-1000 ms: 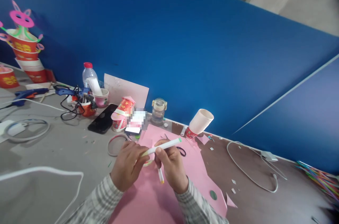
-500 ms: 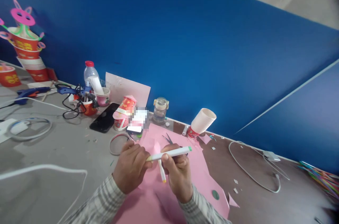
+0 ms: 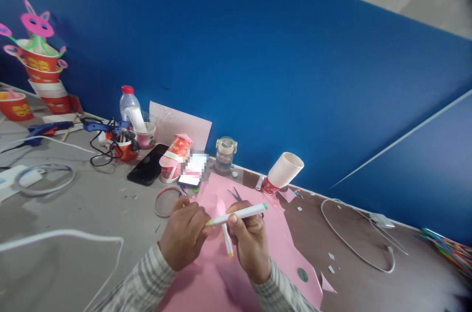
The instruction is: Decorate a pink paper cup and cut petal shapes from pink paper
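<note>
My right hand (image 3: 252, 243) grips a white marker (image 3: 248, 212) with a green end, thumb on top of the barrel. My left hand (image 3: 185, 229) is closed at the marker's yellowish left end; its fingertips are partly hidden. Below the held marker, another white marker (image 3: 227, 241) with an orange-yellow end shows between my hands. Pink paper (image 3: 280, 258) spreads beneath both hands. Just beyond my right hand, scissors (image 3: 235, 195) lie on the paper, their handles mostly hidden by it.
Along the blue partition stand a lidded jar (image 3: 224, 155), a decorated red cup figure (image 3: 176, 155) and a white-and-red cup stack (image 3: 283, 173). Two phones, one a black phone (image 3: 148, 164), lie left of centre. White cables (image 3: 62, 233) cross the left side; paper scraps (image 3: 331, 269) are scattered right.
The whole view has shifted slightly, with things appearing a little further right. Both hands keep nearly the same pose around the marker.
</note>
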`<state>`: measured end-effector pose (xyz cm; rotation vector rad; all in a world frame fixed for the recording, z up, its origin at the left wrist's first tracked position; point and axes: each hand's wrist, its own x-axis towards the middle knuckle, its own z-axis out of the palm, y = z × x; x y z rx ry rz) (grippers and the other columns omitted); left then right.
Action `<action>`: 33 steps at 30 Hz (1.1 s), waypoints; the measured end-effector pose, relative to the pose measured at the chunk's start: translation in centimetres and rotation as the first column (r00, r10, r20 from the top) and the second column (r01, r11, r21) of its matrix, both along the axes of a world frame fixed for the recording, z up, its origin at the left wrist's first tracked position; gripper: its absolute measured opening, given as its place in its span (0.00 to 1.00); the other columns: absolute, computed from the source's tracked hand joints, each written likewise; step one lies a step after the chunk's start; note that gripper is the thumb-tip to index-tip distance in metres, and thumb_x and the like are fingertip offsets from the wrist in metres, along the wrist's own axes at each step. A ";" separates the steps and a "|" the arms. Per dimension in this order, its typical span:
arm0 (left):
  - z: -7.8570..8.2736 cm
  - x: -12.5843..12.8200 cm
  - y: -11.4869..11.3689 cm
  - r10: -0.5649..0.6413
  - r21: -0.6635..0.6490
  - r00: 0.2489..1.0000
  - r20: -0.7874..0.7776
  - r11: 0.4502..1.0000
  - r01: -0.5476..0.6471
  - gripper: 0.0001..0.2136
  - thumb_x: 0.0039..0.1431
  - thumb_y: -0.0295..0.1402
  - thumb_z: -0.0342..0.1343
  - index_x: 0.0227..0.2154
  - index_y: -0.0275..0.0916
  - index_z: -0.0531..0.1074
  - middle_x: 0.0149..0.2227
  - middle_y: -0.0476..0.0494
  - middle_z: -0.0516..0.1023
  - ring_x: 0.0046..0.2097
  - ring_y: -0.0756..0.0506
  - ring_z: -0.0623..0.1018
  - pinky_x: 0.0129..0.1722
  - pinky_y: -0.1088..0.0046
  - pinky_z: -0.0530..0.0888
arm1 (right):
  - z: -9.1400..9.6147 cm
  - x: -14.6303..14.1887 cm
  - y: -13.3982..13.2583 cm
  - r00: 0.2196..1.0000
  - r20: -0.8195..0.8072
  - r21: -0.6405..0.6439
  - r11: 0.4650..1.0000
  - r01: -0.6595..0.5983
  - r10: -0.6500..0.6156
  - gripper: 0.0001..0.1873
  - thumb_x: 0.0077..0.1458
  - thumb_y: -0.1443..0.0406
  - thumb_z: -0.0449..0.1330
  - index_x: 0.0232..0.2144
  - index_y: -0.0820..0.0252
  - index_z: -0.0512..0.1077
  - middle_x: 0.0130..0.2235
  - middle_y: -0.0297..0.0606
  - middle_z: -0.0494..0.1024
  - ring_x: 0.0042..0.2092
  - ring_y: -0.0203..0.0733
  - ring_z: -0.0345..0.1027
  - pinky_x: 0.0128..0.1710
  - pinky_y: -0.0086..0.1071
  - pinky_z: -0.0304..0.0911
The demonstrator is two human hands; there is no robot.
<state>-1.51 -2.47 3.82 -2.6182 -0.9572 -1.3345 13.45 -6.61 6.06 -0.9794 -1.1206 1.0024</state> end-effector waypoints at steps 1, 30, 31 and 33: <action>0.0 -0.2 0.1 -0.011 0.009 1.000 0.021 1.000 0.011 0.14 0.56 0.38 0.38 0.20 0.46 0.64 0.16 0.56 0.67 0.20 0.49 0.65 0.30 0.67 0.59 | 0.1 0.2 0.1 1.000 -0.010 -0.005 1.000 -0.011 0.011 0.09 0.47 0.58 0.61 0.24 0.57 0.70 0.12 0.21 0.59 0.13 0.28 0.49 0.13 0.21 0.48; -5.4 1.4 2.9 0.114 -0.709 0.931 0.346 0.682 0.180 0.27 0.30 0.26 0.62 0.40 0.46 0.67 0.41 0.50 0.75 0.42 0.41 0.72 0.44 0.61 0.70 | -3.1 1.6 4.4 0.618 0.786 0.213 0.947 -0.241 -0.020 0.25 0.50 0.69 0.57 0.50 0.49 0.60 0.51 0.36 0.71 0.55 0.48 0.59 0.53 0.42 0.57; -5.5 1.4 2.9 0.118 -0.708 0.929 0.351 0.682 0.181 0.26 0.31 0.26 0.62 0.40 0.46 0.67 0.41 0.50 0.75 0.42 0.41 0.72 0.43 0.62 0.70 | -3.1 1.6 4.4 0.619 0.785 0.215 0.947 -0.239 -0.021 0.25 0.50 0.69 0.57 0.50 0.49 0.60 0.50 0.36 0.71 0.54 0.48 0.60 0.53 0.41 0.58; -5.6 1.4 2.8 0.125 -0.707 0.926 0.357 0.684 0.181 0.25 0.32 0.27 0.61 0.39 0.46 0.67 0.41 0.49 0.75 0.42 0.42 0.72 0.43 0.63 0.69 | -2.9 1.6 4.4 0.624 0.781 0.221 0.946 -0.239 -0.024 0.24 0.49 0.69 0.57 0.50 0.50 0.61 0.49 0.37 0.71 0.52 0.48 0.62 0.52 0.41 0.58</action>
